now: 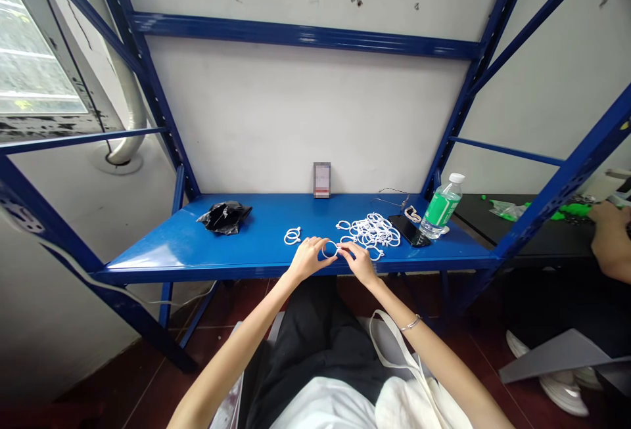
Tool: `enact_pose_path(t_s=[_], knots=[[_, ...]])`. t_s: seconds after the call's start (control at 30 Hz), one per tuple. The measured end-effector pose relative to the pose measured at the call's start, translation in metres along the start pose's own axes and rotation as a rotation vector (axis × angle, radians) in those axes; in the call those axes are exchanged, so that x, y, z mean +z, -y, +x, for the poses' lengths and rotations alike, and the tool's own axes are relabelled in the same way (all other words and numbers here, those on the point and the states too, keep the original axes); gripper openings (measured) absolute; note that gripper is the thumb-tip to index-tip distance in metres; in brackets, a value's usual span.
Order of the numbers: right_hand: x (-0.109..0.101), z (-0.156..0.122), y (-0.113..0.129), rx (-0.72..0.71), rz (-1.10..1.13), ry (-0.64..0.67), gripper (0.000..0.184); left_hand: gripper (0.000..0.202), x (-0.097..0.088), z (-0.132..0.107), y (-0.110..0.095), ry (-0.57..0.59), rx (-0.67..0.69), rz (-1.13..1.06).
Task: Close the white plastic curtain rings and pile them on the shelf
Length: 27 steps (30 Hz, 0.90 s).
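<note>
Between my hands, just above the front edge of the blue table [172, 245], is a white plastic ring [324, 253]. My left hand [308, 258] pinches its left side between thumb and fingers. With its fingertips, my right hand [358, 261] grips the ring's right side, where a small fastening part seems to sit, too small to make out. A heap of similar white rings [377, 228] lies right behind my right hand. Two or so white rings [292, 236] rest apart, behind my left hand.
A crumpled black plastic bag [225, 217] lies on the left. Against the wall stands a phone-like screen [322, 180]. To the right are a black phone [409, 230], a water bottle [442, 207] and eyeglasses [394, 199]. Blue posts frame the table; another person's hand [608, 219] is far right.
</note>
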State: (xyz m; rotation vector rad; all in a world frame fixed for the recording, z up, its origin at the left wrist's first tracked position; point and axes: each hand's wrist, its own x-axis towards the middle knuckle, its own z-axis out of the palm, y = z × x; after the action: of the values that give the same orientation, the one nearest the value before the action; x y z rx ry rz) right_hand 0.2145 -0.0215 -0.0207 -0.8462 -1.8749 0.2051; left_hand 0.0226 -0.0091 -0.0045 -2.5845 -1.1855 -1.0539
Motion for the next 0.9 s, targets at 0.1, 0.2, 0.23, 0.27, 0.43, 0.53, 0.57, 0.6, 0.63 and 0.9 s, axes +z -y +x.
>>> enact_pose_path(t_s=[0.1,0.2,0.23,0.27,0.43,0.53,0.57,0.6,0.63,0.9], knots=[[0.0004,-0.0006,-0.001,0.0,-0.025,-0.015,0.015,0.037,0.0006,-0.0002,-0.0008,-0.041,0.019,0.034],[0.0004,-0.0008,-0.0013,-0.004,-0.044,-0.018,0.014,0.034,0.0006,-0.0002,-0.0022,-0.069,0.047,0.063],[0.0002,-0.0008,-0.0011,-0.008,-0.05,-0.019,0.015,0.034,0.0005,-0.0001,-0.0026,-0.076,0.054,0.072],[0.0001,-0.0008,-0.0008,-0.012,-0.055,-0.021,0.015,0.033,0.0005,-0.0001,-0.003,-0.084,0.061,0.08],[-0.0004,-0.0006,0.0008,-0.022,-0.073,-0.017,0.016,0.034,0.0015,-0.0006,-0.0031,-0.091,0.056,0.085],[-0.0007,-0.0005,0.0011,-0.007,-0.078,-0.004,0.017,0.037,0.0028,-0.0012,-0.0023,-0.062,0.025,0.062],[-0.0008,-0.0006,0.0012,0.001,-0.078,0.001,0.017,0.037,0.0032,-0.0013,-0.0022,-0.051,0.013,0.049],[-0.0009,-0.0006,0.0014,0.008,-0.077,0.006,0.018,0.037,0.0034,-0.0014,-0.0022,-0.042,0.0,0.035],[-0.001,-0.0006,0.0016,0.014,-0.074,0.009,0.018,0.037,0.0035,-0.0014,-0.0023,-0.035,-0.011,0.022],[-0.0015,-0.0002,0.0042,0.033,-0.04,0.021,0.02,0.036,0.0008,-0.0008,-0.0041,-0.026,-0.007,0.022]])
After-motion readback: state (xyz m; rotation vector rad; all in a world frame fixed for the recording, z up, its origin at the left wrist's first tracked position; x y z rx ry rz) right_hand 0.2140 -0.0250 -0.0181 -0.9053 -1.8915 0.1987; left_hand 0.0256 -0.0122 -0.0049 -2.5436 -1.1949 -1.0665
